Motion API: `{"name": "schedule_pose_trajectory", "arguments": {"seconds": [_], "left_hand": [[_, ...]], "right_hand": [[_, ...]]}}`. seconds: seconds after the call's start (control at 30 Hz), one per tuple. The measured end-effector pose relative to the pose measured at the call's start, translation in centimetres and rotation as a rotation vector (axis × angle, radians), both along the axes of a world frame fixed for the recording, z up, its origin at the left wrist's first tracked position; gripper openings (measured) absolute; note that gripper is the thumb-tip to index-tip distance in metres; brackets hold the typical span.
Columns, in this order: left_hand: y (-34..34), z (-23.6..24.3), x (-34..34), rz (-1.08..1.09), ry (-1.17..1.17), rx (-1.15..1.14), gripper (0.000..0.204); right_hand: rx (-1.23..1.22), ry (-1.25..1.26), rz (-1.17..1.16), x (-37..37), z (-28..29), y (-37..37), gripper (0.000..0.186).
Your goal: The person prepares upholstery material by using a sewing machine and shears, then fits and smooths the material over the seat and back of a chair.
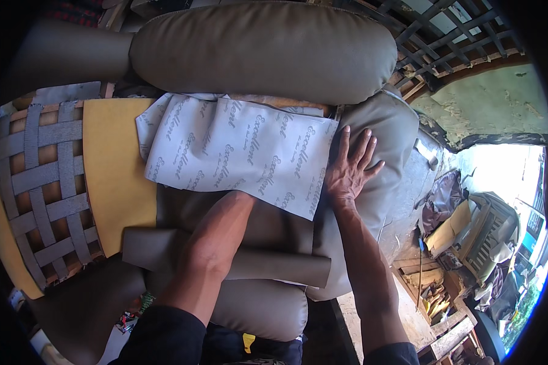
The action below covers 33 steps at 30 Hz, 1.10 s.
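A sheet of grey-brown upholstery vinyl [240,155] is folded back on the seat frame, its white printed backing facing up. My left forearm [216,237] reaches under this flap, so the hand and its fingers are hidden. Spread flat, my right hand [352,167] presses on the padded grey-brown side [377,146] of the seat, just beside the flap's right edge. Nothing is held in it. Below the flap, more vinyl [274,267] lies loosely folded across my left forearm's path. A long, stuffed grey-brown cushion [265,52] runs along the far side.
On the left, woven grey webbing straps [49,158] cross a wooden frame beside a yellow foam panel [119,176]. A rounded padded piece [259,307] is nearest me. To the right are a wooden box of scraps [432,289] and a stacked chair-like piece [487,231].
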State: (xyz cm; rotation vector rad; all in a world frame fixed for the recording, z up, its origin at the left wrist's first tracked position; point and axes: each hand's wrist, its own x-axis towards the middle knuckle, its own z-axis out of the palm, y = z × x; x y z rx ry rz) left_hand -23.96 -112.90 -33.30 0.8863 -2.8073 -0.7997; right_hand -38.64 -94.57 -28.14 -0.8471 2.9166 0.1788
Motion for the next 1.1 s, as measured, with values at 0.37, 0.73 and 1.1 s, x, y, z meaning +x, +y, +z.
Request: {"name": "schedule_pose_trajectory", "arguments": {"seconds": [0.37, 0.73, 1.1], "left_hand": [[-0.02, -0.02, -0.01, -0.004, -0.003, 0.000, 0.048], [0.09, 0.01, 0.06, -0.008, -0.001, 0.000, 0.047], [-0.04, 0.06, 0.00, -0.011, -0.001, 0.000, 0.047]], "right_hand": [[-0.005, 0.019, 0.001, -0.01, -0.23, -0.01, 0.087], [-0.041, 0.038, 0.017, 0.06, -0.46, 0.19, 0.088], [-0.031, 0.012, 0.002, 0.10, -0.21, -0.05, 0.085]]}}
